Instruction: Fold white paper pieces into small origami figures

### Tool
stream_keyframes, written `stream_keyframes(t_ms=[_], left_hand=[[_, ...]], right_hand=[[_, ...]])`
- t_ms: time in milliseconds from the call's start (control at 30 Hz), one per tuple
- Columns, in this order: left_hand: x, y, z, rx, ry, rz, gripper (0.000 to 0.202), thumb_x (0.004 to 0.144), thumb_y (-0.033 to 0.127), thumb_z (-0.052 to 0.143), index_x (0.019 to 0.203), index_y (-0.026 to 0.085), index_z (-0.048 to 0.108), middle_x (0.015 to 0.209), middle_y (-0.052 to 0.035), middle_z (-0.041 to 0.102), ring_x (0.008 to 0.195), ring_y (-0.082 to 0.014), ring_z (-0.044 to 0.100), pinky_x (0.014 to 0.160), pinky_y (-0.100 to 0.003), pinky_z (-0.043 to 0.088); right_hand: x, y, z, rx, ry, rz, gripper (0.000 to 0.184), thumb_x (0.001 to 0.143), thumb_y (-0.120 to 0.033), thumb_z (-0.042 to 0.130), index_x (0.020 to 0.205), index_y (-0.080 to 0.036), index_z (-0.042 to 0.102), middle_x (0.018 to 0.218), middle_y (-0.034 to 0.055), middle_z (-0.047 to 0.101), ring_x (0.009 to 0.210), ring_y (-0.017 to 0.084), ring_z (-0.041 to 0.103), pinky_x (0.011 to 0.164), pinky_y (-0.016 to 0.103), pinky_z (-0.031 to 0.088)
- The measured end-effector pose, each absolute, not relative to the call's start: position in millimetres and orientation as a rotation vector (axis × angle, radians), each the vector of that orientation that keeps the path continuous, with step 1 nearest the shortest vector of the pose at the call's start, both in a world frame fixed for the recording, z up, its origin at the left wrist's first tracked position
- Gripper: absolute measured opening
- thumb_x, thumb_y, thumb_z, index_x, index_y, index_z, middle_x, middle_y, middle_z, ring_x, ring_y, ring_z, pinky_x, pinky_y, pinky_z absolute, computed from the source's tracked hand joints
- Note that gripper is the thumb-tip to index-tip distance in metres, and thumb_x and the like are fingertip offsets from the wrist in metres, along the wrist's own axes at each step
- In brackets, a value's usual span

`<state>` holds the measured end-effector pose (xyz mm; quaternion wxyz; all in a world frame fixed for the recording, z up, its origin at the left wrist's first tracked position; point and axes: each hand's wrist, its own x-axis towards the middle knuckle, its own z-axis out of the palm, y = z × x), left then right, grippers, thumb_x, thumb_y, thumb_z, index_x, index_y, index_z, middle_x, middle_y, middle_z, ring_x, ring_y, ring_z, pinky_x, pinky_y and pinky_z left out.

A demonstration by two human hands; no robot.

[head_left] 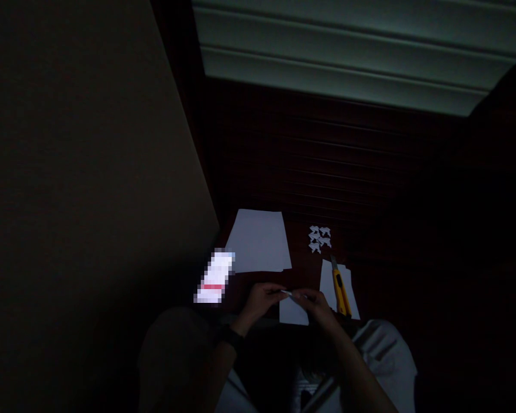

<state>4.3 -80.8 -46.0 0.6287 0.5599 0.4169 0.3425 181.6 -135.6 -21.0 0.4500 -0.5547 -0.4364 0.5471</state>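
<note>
Between the fingertips of my left hand (264, 298) and my right hand (316, 305) is a small folded piece of white paper (288, 293). Both hands pinch it from opposite sides. Below it lies a white paper sheet (293, 313) near the table's front edge. To the right, a yellow utility knife (340, 289) with its blade showing rests on a stack of small white paper sheets (327, 281). Several small folded white paper figures (319, 239) stand grouped farther back on the table. Darkness hides the fold details.
A stack of larger white sheets (260, 241) lies at the back left of the dark table. A lit, blurred phone screen (216, 277) is at the left. A wall (112, 143) rises close on the left, and slatted panels (327, 149) stand behind the table.
</note>
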Motion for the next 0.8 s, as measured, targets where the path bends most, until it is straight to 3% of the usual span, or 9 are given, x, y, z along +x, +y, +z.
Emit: stream_keyframes(t_ms=[100, 333, 633, 800], left_hand=[[4.5, -82.0, -46.1, 1.269, 0.949, 0.761, 0.030, 0.066, 0.038, 0.065, 0.079, 0.011, 0.068, 0.074, -0.0066, 0.068, 0.066, -0.0171, 0.061, 0.058, -0.024, 0.047], [4.9, -80.9, -42.6, 1.274, 1.009, 0.781, 0.032, 0.062, 0.040, 0.068, 0.072, 0.010, 0.068, 0.067, -0.0050, 0.067, 0.058, -0.0147, 0.058, 0.052, -0.022, 0.042], [5.2, -82.4, -39.5, 1.415, 1.046, 0.732, 0.037, 0.069, 0.045, 0.059, 0.081, 0.013, 0.070, 0.072, -0.0061, 0.069, 0.062, -0.0173, 0.060, 0.053, -0.023, 0.041], [6.9, -82.6, -41.5, 1.491, 0.996, 0.730, 0.034, 0.068, 0.042, 0.061, 0.081, 0.013, 0.070, 0.077, -0.0071, 0.070, 0.071, -0.0195, 0.062, 0.062, -0.025, 0.045]], right_hand=[[181.3, -135.4, -24.6, -1.377, -1.054, 1.422, 0.039, 0.074, -0.050, 0.055, 0.077, -0.012, 0.067, 0.065, 0.0032, 0.062, 0.057, 0.014, 0.052, 0.050, 0.023, 0.036], [180.9, -134.0, -32.8, -1.364, -1.047, 1.442, 0.043, 0.074, -0.051, 0.054, 0.055, -0.012, 0.058, 0.049, -0.0009, 0.051, 0.044, 0.009, 0.044, 0.042, 0.020, 0.031], [182.6, -136.0, -32.2, -1.329, -1.140, 1.516, 0.034, 0.070, -0.046, 0.060, 0.083, -0.014, 0.064, 0.067, 0.0017, 0.060, 0.057, 0.013, 0.053, 0.050, 0.022, 0.041], [179.0, -135.4, -37.6, -1.339, -1.294, 1.417, 0.030, 0.067, -0.041, 0.065, 0.075, -0.013, 0.065, 0.066, 0.0011, 0.060, 0.057, 0.012, 0.051, 0.051, 0.021, 0.038]])
